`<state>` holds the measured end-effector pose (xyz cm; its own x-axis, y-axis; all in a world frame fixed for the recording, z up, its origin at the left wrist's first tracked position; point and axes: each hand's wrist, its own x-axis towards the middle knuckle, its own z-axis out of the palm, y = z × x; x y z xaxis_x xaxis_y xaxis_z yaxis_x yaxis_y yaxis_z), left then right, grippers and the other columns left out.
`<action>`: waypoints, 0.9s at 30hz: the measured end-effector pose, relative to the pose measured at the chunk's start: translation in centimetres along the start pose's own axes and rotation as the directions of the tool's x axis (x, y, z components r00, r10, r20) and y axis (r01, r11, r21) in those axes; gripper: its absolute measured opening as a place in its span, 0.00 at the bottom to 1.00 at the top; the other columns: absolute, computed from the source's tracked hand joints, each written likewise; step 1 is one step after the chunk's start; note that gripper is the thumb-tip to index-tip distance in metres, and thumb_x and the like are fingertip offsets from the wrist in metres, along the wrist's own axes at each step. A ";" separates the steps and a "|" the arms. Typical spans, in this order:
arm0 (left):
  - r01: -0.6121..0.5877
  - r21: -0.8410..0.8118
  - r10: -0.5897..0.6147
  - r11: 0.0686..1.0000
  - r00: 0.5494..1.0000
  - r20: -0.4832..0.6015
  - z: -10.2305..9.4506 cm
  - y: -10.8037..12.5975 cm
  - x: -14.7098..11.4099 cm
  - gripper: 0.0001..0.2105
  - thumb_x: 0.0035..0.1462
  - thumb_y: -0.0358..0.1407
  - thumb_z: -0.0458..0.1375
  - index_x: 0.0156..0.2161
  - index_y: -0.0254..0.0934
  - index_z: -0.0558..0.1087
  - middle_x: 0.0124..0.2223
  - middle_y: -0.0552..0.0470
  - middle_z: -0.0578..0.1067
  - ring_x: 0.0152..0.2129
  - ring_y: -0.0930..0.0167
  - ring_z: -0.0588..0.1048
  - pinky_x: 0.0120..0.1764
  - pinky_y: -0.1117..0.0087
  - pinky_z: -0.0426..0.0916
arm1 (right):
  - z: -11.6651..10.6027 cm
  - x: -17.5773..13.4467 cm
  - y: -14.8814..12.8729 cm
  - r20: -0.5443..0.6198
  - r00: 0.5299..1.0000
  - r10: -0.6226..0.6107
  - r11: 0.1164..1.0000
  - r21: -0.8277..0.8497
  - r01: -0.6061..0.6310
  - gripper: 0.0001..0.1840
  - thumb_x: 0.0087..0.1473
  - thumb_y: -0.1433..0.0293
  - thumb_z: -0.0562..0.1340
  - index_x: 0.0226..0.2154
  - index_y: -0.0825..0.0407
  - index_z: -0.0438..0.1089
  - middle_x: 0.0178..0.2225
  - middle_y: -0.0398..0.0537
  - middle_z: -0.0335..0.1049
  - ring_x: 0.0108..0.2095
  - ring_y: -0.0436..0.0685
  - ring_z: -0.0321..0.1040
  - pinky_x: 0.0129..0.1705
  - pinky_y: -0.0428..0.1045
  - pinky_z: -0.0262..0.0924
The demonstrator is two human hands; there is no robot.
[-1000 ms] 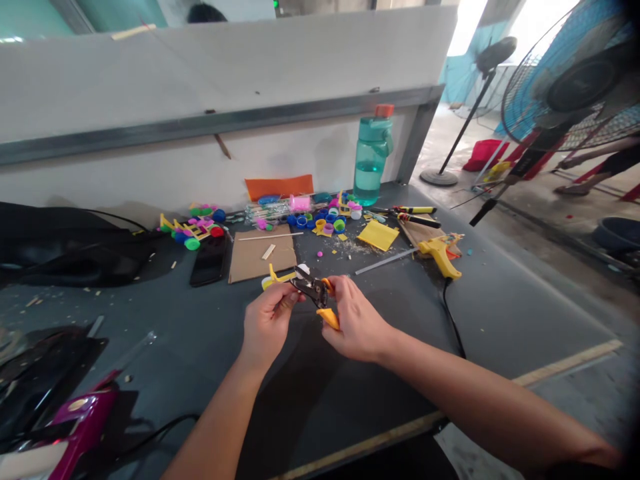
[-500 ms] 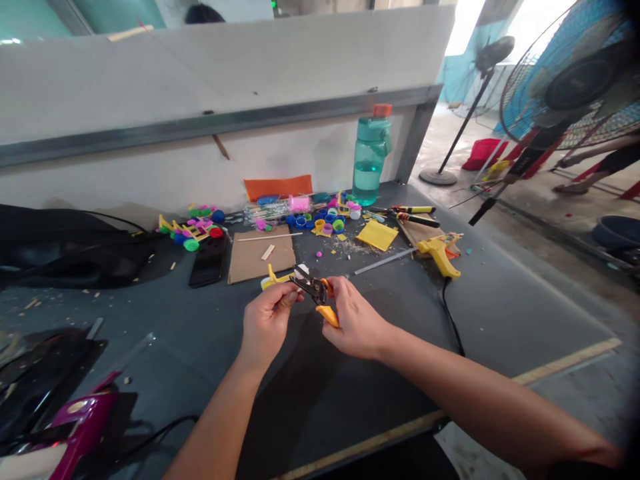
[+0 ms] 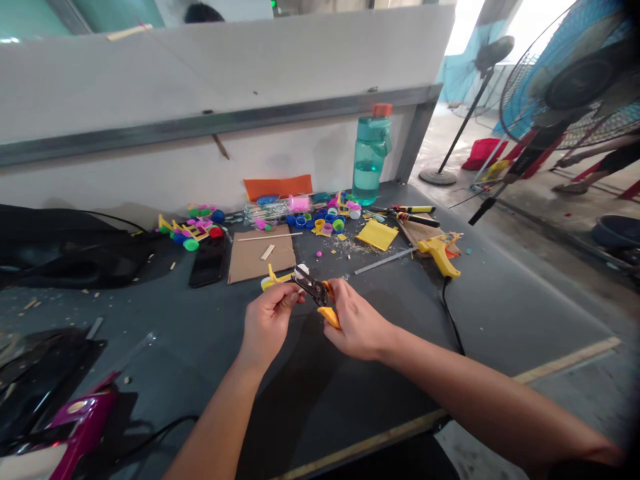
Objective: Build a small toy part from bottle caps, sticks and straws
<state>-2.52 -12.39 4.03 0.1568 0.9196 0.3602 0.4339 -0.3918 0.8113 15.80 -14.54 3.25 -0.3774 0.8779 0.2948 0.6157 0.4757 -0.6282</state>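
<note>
My right hand [image 3: 359, 321] is wrapped round the orange-yellow handles of a pair of pliers [image 3: 313, 288] with dark jaws, which point up and to the left. Thumb and fingers of my left hand [image 3: 269, 321] are closed in a pinch at those jaws. A short pale stick [image 3: 301, 291] shows at its fingertips, mostly hidden. Just beyond the left hand lies a small yellow piece with white round caps [image 3: 273, 277], partly covered by the fingers and the pliers.
Behind are a cardboard sheet [image 3: 250, 263], a phone [image 3: 207, 264], colourful bottle caps [image 3: 327, 220], a water bottle [image 3: 369, 160] and a yellow pad [image 3: 378, 235]. A yellow glue gun [image 3: 440, 253] with a cord lies right. A magenta tool [image 3: 83, 423] sits front left. A fan [image 3: 575, 87] stands right.
The pliers and my right hand have shifted very slightly, and the handles look a little closer together. My left hand stays almost in place.
</note>
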 end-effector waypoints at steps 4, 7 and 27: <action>-0.005 -0.007 0.005 1.000 1.000 0.010 0.0 -0.1 -0.1 0.07 0.57 0.36 0.55 0.34 0.36 0.75 0.29 0.53 0.77 0.28 0.72 0.75 0.35 0.73 0.68 | -0.1 0.0 0.0 0.021 1.000 0.005 1.000 -0.016 -0.005 0.20 0.44 0.74 0.55 0.42 0.54 0.53 0.38 0.53 0.60 0.38 0.58 0.61 0.42 0.53 0.61; -0.002 -0.002 0.002 1.000 1.000 0.010 0.0 0.0 -0.1 0.07 0.57 0.36 0.55 0.34 0.36 0.75 0.29 0.53 0.77 0.29 0.72 0.75 0.35 0.73 0.68 | -0.2 0.0 -0.1 0.037 0.999 0.019 0.999 -0.047 -0.017 0.20 0.44 0.73 0.55 0.42 0.54 0.53 0.37 0.53 0.60 0.37 0.58 0.61 0.41 0.52 0.62; 0.064 -0.016 -0.064 0.998 0.998 0.006 0.4 -0.7 0.1 0.08 0.56 0.37 0.56 0.33 0.36 0.75 0.29 0.52 0.77 0.29 0.70 0.75 0.35 0.72 0.68 | -1.3 0.2 -0.7 0.110 0.974 0.198 0.940 -0.304 -0.157 0.16 0.48 0.67 0.55 0.41 0.54 0.53 0.38 0.55 0.66 0.33 0.59 0.68 0.34 0.50 0.58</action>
<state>-2.46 -11.98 3.35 0.1342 0.9430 0.3046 0.4292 -0.3324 0.8398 16.22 -14.64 4.71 -0.3217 0.9432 0.0830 0.8483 0.3260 -0.4173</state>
